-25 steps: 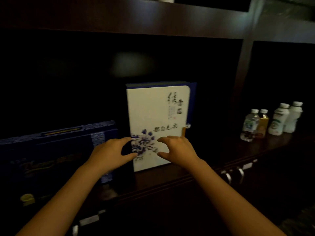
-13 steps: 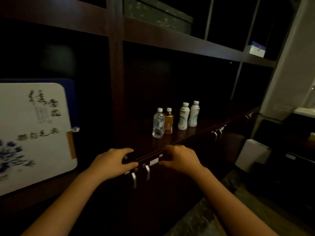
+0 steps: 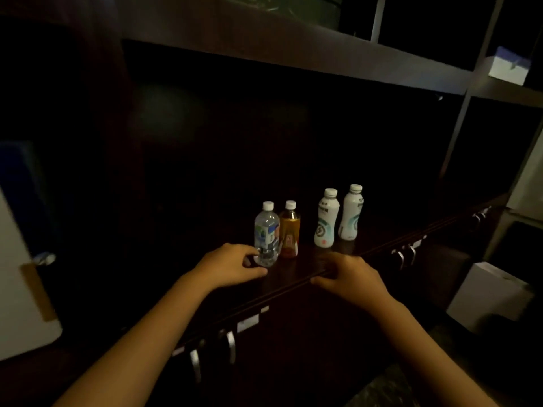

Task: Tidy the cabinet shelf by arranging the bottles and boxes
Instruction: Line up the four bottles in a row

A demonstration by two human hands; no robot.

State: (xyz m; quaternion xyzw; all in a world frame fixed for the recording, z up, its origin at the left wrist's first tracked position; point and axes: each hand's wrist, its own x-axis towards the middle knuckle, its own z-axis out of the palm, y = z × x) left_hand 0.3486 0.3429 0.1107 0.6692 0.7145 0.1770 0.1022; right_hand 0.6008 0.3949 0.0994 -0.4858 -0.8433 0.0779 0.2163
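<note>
Several small bottles stand in a row on the dark wooden shelf [image 3: 382,239]: a clear water bottle [image 3: 266,234], an amber drink bottle [image 3: 289,230], and two white bottles [image 3: 326,218] [image 3: 351,213]. My left hand [image 3: 232,264] hovers at the base of the water bottle, its fingers curled and apart, fingertips just beside the bottle and holding nothing. My right hand [image 3: 351,274] hangs over the shelf's front edge, fingers bent downward and empty. The white box with blue flowers [image 3: 20,304] stands at the far left, cut off by the frame.
Drawer handles [image 3: 230,345] [image 3: 407,255] run under the shelf edge. A white carton [image 3: 487,295] sits on the floor at right. A small white and blue box [image 3: 509,66] rests on an upper shelf. A vertical divider [image 3: 458,136] bounds the compartment on the right.
My view has swung right, from the white flowered box to the bottles. Both hands left the box and moved along the shelf edge; the left one now reaches the water bottle.
</note>
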